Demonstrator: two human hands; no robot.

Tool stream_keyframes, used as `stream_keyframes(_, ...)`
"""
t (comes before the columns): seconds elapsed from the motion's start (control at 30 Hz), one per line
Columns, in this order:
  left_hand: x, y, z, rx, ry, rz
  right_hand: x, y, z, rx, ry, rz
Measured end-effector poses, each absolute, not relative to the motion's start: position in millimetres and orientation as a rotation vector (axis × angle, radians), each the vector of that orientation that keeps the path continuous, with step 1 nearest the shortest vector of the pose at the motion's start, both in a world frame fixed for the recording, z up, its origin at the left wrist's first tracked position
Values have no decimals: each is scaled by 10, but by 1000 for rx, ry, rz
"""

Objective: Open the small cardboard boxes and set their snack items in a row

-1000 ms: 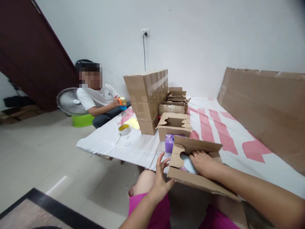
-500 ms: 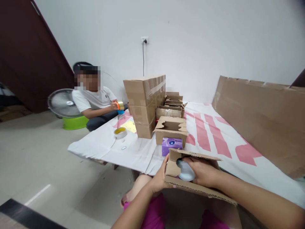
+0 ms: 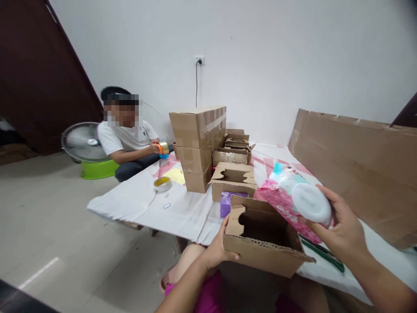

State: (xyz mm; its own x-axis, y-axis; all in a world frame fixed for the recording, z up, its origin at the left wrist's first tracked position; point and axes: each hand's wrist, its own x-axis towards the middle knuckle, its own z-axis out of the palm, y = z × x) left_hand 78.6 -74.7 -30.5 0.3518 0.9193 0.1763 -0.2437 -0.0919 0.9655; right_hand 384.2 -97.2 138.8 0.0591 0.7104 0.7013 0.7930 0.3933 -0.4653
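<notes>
My left hand (image 3: 217,248) grips the near left end of an open cardboard box (image 3: 263,254), thumb on its outside, at the table's front edge. The part of the inside that shows is dark, with nothing visible in it. To the right of the box, my right hand (image 3: 342,224) holds a white container with a round base (image 3: 311,203), the base turned toward me. Pink flowered material (image 3: 282,200) with pale turquoise parts extends beyond it, slightly blurred. Whether it belongs to the container I cannot tell. Behind the box stands a purple pack (image 3: 226,204), partly hidden.
Taped boxes (image 3: 197,150) stand stacked mid-table, with open boxes (image 3: 233,184) in a row beside them. A tape roll (image 3: 163,184) and a green-handled tool (image 3: 325,256) lie on the cloth. A large cardboard panel (image 3: 355,174) borders the right. A co-worker (image 3: 127,145) holds a tape dispenser.
My right hand has come out of the box with the white container and moved right, above the table. My left hand still grips the box, which now tilts less toward me.
</notes>
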Motion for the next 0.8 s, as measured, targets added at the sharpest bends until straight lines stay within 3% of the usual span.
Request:
stream_keyframes(0.3, 586, -765, -218, 1441, 811, 1104, 4364, -1078, 594, -1656, -1275, 154)
stream_keyframes(0.57, 24, -603, -111, 1430, 1142, 1246, 4182, -854, -131, -1516, -1558, 113)
stream_keyframes(0.8, 175, -1017, -567, 1781, 1774, 1788, 4005, -770, -590, -1423, -1676, -90)
